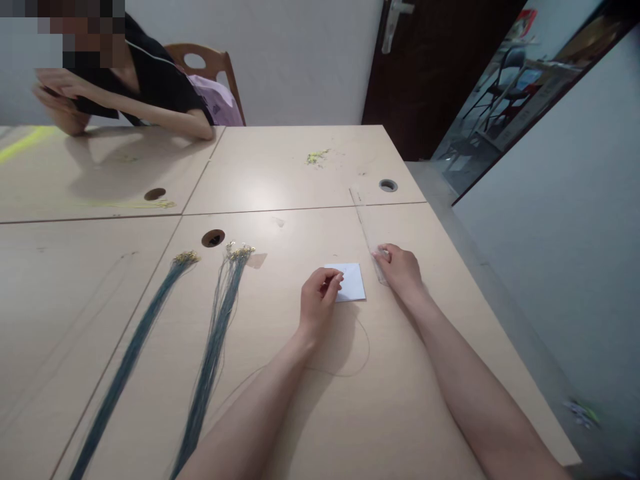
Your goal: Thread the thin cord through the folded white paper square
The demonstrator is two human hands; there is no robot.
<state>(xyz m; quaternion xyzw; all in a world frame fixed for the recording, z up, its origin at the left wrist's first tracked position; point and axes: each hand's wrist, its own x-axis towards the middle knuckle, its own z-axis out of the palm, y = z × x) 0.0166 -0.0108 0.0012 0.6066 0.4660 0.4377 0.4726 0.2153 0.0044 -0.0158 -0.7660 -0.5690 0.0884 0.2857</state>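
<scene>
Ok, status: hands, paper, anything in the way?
Left hand pinched, contents unclear, over paper. Right hand at clear strip. Paper partly hidden by left hand. Cord looped nearby.

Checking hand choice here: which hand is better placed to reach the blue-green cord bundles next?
The left, probably. The left hand, over the white paper, is nearer the cord bundles; the right hand is farther off, at the clear strip.

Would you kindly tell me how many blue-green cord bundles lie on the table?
2: one bundle toward the picture's left, another bundle between it and the left hand; none seems hidden.
</scene>
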